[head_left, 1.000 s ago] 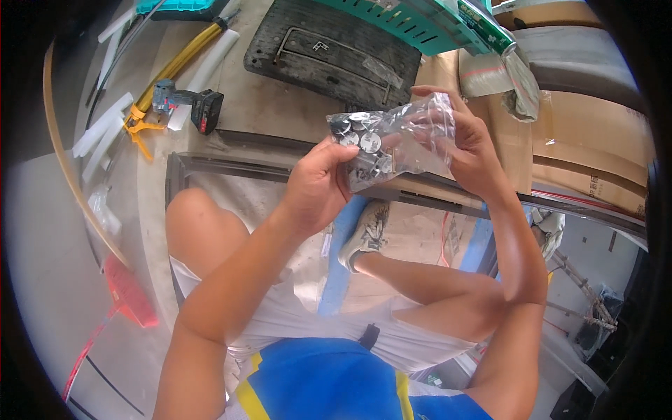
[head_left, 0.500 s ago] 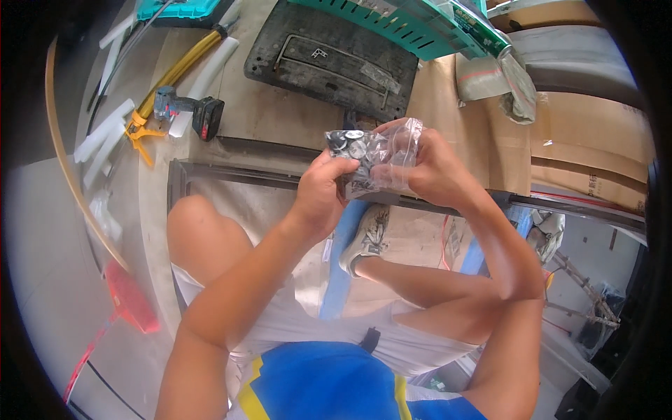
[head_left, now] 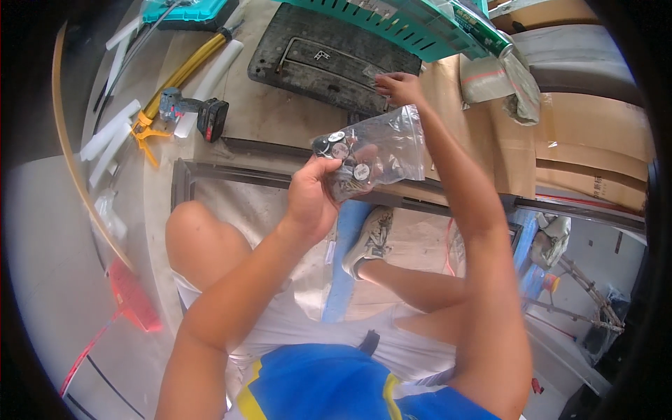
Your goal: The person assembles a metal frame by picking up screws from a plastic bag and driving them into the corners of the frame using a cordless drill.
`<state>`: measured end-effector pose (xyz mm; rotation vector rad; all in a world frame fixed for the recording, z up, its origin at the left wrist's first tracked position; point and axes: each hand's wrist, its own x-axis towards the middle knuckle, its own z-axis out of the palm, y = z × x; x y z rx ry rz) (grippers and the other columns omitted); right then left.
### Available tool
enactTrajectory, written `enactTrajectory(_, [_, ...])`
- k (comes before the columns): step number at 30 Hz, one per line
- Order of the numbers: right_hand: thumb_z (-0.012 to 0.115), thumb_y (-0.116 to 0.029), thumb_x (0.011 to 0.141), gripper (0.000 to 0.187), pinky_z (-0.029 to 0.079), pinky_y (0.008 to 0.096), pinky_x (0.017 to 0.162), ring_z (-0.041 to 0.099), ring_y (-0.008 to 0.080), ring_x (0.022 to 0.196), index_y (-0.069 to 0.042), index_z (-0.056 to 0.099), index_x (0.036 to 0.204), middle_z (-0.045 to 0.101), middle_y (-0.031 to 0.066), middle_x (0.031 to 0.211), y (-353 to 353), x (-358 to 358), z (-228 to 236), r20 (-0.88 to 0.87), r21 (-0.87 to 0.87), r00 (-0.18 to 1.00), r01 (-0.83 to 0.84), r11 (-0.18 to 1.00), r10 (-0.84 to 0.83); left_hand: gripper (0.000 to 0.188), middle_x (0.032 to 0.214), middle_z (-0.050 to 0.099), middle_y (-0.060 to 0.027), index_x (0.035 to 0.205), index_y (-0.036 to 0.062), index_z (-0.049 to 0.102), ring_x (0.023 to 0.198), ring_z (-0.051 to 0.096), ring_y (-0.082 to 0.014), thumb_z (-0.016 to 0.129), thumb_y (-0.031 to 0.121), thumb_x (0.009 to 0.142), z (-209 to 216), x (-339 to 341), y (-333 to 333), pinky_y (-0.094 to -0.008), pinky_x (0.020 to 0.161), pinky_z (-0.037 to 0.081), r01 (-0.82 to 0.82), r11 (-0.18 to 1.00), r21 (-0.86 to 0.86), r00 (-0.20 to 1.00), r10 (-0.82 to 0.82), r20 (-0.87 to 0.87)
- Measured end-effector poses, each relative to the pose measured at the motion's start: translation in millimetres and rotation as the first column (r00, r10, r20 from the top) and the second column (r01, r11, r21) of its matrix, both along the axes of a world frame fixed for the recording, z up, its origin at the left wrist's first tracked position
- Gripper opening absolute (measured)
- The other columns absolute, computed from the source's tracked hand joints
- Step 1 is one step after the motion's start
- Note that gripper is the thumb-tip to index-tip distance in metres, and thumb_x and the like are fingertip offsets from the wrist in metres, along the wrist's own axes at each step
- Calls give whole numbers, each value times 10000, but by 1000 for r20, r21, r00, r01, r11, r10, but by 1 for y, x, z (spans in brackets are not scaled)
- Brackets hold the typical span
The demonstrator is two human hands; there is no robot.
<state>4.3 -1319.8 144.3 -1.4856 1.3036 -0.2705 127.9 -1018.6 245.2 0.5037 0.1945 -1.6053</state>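
My left hand (head_left: 313, 198) is closed on the lower end of a clear zip bag (head_left: 395, 143), thumb on top. Inside the bag, small round black and white-faced pieces (head_left: 341, 150) are bunched near my fingers. The bag's mouth end points right. My right hand (head_left: 400, 89) is away from the bag, over the right part of a dark scuffed board (head_left: 301, 77). Its fingers are bent together beside a small clear plastic scrap (head_left: 371, 71); what they hold, if anything, I cannot make out. A small metal bracket (head_left: 322, 55) and a thin bent rod (head_left: 283, 52) lie on the board.
A dark metal frame (head_left: 245, 173) spans before my legs. To the left lie a cordless drill (head_left: 183, 106), a yellow caulking gun (head_left: 159, 98) and white strips (head_left: 112, 133). A green basket (head_left: 392, 31) stands behind the board. Cardboard (head_left: 588, 133) is at right.
My right hand has left the bag and moved away from me to the board. The bag, still in my left hand, now lies spread out with its pieces in plainer view.
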Motion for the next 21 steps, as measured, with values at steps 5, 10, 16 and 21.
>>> enactTrajectory(5, [812, -362, 802, 398, 561, 435, 816, 728, 402, 888, -69, 783, 1069, 751, 221, 960, 4, 33, -51, -326, -460, 945, -148, 875, -11, 489, 1415, 588, -248, 1414, -9, 479, 1237, 621, -390, 444, 213, 979, 4, -1, 1, -468, 1006, 515, 14, 1000, -25, 1000, -14, -3])
enactTrajectory(10, [760, -327, 878, 338, 541, 362, 802, 697, 229, 895, -30, 766, 1040, 739, 94, 973, 34, 31, 20, -61, -456, 997, -73, 887, 51, 535, 1422, 585, -246, 1445, -22, 463, 1254, 613, -383, 381, 291, 1019, 9, 9, 3, -463, 1052, 486, -6, 999, -43, 1000, 7, 14])
enactTrajectory(16, [738, -208, 920, 176, 511, 282, 878, 620, 130, 1064, -41, 775, 964, 660, 59, 1226, 95, -52, 189, 247, -128, 965, -61, 990, 91, 580, 1429, 582, -239, 1474, -46, 441, 1268, 608, -359, 339, 324, 1039, 19, 7, -6, -465, 1069, 480, 13, 994, -112, 1000, -12, 6])
enactTrajectory(21, [809, -114, 832, 183, 532, 361, 895, 593, 250, 1178, -11, 741, 967, 580, 142, 1349, 129, -54, 203, -89, -432, 824, -538, 724, 560, 576, 1407, 605, -211, 1459, -71, 452, 1263, 619, -327, 343, 311, 1042, 14, 3, -8, -461, 1062, 493, 60, 986, -156, 997, -66, -33])
